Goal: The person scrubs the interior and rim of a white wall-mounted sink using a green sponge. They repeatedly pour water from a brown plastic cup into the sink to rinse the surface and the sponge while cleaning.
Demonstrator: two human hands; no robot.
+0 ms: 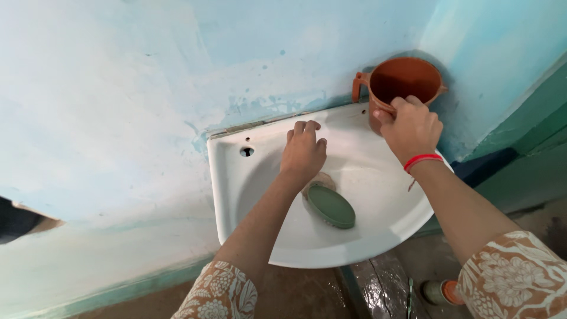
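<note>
I see glossy white ceramic sink (378,236), matt brown plastic jug (407,80), smooth green plastic brush back (332,207), chalky peeling blue painted wall (118,88), printed cloth sleeves (514,277)

Light: bright, even, diffuse daylight, src not visible | Shadows: soft, dark patch on wall behind brown jug (405,82); faint shade under left hand (303,150) in white basin (366,236) | Glare: mild sheen on basin rim, wet floor bottom centre | Focus: sharp centre, slight softness at sleeves | Distortion: wide-angle tilt, wall lines bend twd edges.
</note>
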